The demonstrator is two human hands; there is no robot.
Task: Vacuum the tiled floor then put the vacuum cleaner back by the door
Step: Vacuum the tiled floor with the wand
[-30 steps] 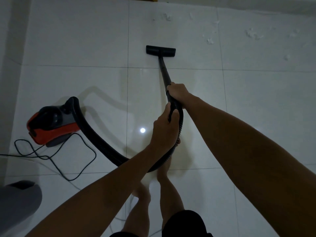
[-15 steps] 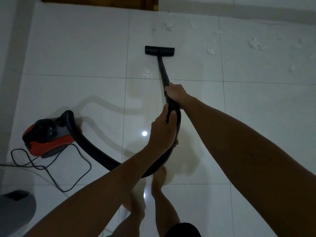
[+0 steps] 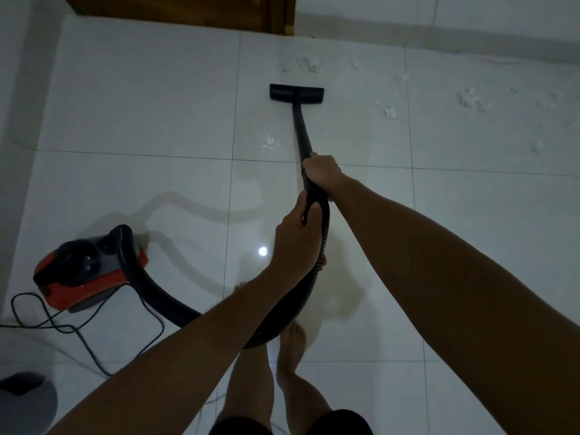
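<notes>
one vacuum cleaner (image 3: 89,271), red and black with a rounded body, sits at lower left on the glossy white tiled floor (image 3: 141,105). one ribbed black hose (image 3: 157,293) curves from it toward centre frame; part is hidden behind the forearms. one rigid black wand (image 3: 301,130) ends in one flat rectangular floor head (image 3: 296,93) at upper centre. the right hand (image 3: 321,172) grips the wand; the left hand (image 3: 296,240) grips the hose just below. several white fluffy scraps (image 3: 390,112) lie at upper right, too scattered to count. one thin cord (image 3: 94,328) loops at lower left. a brown wooden door (image 3: 188,11) is cut off at the top.
</notes>
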